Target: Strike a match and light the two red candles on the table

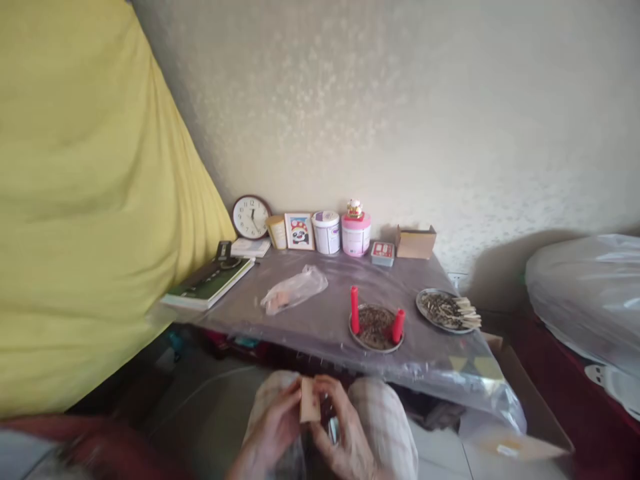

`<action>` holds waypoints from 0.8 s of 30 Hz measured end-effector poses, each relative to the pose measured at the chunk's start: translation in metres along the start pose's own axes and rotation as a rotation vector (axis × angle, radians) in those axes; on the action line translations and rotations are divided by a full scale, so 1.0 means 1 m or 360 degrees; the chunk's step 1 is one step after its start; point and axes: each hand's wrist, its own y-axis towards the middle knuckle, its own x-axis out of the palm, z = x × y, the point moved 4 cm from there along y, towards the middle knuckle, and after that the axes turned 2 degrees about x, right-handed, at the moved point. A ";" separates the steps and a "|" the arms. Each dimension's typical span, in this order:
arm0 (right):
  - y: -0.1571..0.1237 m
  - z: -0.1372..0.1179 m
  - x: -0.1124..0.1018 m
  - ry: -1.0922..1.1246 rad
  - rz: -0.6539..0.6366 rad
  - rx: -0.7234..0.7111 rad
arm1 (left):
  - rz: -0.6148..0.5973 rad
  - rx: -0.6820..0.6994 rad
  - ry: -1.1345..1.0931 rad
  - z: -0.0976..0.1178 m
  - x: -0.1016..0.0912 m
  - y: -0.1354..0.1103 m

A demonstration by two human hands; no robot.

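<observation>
In front of my knees, both my hands are closed around a small tan, flat-sided block [309,400] with faint reddish marks on its face. My left hand [280,421] grips its left edge, while my right hand [344,427] has fingers on the top and lower right of it. Whether it is wood or card I cannot tell. On the table beyond stands a metal plate [375,347] with dark bits in it and two red candles: a tall upright candle [355,310] and a shorter, tilted candle [399,327]. A clear plastic bag [303,283] with something tan inside lies left of them.
The table [310,327] has a plastic cover. A second plate [425,310] holds dark bits and pale sticks. A green book [207,281], clock [251,217], white tub [327,233], pink tub [356,240] and cardboard box [416,245] stand around. A yellow cloth [90,200] hangs left.
</observation>
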 end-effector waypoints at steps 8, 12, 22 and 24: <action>-0.014 -0.061 -0.028 -0.0123 0.0011 -0.0161 | -0.0330 0.0141 0.0150 0.020 0.028 -0.037; -0.024 -0.075 -0.035 -0.0214 0.0069 -0.0260 | -0.0443 0.0162 0.0252 0.026 0.045 -0.047; -0.048 -0.080 -0.055 -0.0269 0.0048 -0.0316 | -0.0396 -0.0152 0.0363 -0.007 0.030 -0.045; -0.059 -0.075 -0.061 -0.0275 0.0086 -0.0159 | -0.0360 -0.0256 0.0339 -0.023 0.033 -0.042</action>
